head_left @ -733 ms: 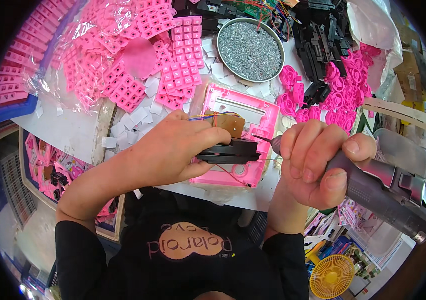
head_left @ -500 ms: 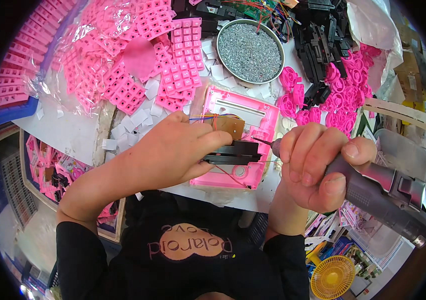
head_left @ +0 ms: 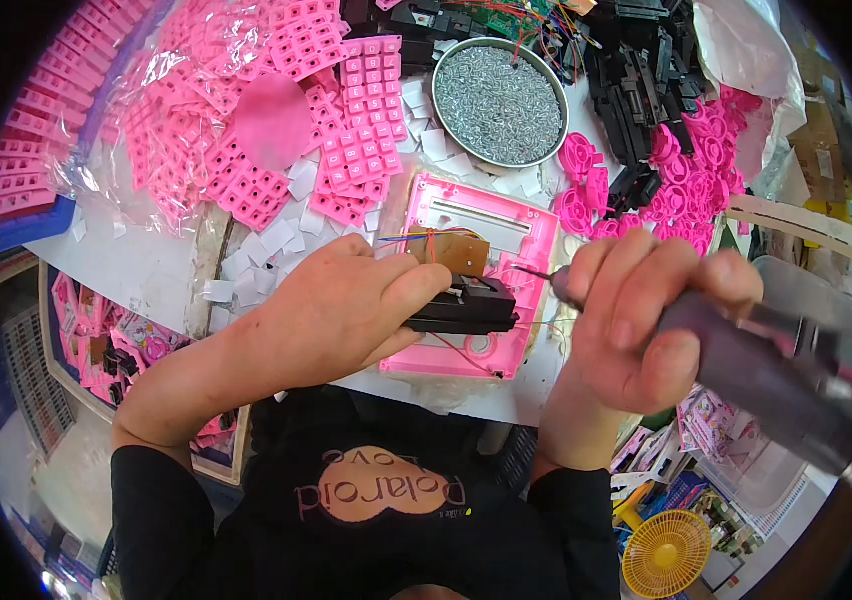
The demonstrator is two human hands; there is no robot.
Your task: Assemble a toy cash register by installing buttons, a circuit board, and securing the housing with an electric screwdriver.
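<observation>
Gripping the left end of a black plastic part [head_left: 471, 314] over a pink case [head_left: 546, 237] on the counter [head_left: 141, 275], the left hand [head_left: 346, 300] sits beside a brown board [head_left: 461, 257], while the right hand [head_left: 641, 325] wraps round a dark power screwdriver [head_left: 771, 380], bit [head_left: 537, 273] pointing leftward.

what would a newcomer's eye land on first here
Likely the heap of pink keypads filling the upper left, then the round dish of tiny silvery pieces at top centre. Next comes the dark screwdriver at right, its thin tip pointing left, and the pink case at centre with the black part over it.
</observation>
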